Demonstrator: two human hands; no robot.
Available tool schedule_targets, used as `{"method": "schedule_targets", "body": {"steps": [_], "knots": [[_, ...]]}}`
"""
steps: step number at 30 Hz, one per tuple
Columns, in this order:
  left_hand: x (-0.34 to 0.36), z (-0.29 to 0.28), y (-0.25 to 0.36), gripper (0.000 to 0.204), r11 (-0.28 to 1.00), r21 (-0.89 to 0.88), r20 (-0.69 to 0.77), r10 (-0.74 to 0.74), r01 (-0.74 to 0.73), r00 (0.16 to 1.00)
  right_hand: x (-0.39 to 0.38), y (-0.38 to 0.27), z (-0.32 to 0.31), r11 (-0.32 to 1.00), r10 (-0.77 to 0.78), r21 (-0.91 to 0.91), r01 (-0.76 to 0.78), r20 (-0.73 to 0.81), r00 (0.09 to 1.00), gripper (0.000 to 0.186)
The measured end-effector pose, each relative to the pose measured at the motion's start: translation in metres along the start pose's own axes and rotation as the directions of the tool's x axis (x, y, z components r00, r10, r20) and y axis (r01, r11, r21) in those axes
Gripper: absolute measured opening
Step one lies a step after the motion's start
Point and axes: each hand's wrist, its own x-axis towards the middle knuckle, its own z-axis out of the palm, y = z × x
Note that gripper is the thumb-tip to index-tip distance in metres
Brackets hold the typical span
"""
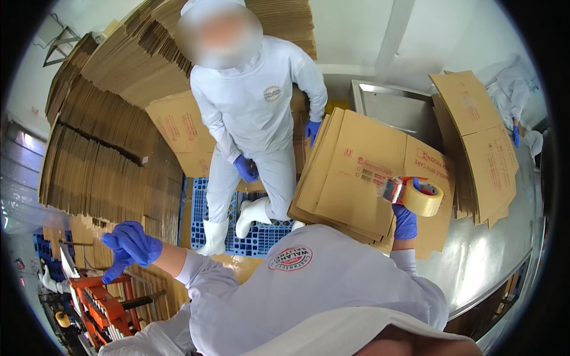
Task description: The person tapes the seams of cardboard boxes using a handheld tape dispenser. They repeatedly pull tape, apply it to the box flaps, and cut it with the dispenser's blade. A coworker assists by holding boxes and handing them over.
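Note:
My right hand [406, 222], in a blue glove, grips a red tape dispenser with a wide roll of yellowish clear tape [420, 200]. It is over a stack of flattened cardboard boxes [362, 172] on the metal table. My left hand [132, 244], also gloved in blue, is stretched out to the left with nothing in it. Its fingers are partly spread, and it hangs above an orange machine with a metal frame [107, 302].
A co-worker in white with blue gloves [255, 101] stands ahead by a blue plastic pallet [231, 237]. Tall piles of flat cardboard [89, 160] rise at the left. More boxes [484, 148] lean on the metal table [475, 255]. Another person [512, 89] is at far right.

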Motion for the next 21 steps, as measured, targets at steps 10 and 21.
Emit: {"method": "schedule_targets", "body": {"steps": [10, 21], "knots": [[-0.092, 0.017, -0.031, 0.071, 0.714, 0.16, -0.917, -0.148, 0.682, 0.371, 0.009, -0.012, 0.008, 0.99, -0.096, -0.095, 0.107, 0.11, 0.989, 0.037], [-0.089, 0.014, -0.106, 0.035, 0.72, -0.118, -0.822, -0.457, 0.684, 0.34, 0.009, -0.019, -0.018, 0.997, -0.025, -0.067, 0.036, 0.156, 0.987, 0.037]]}}
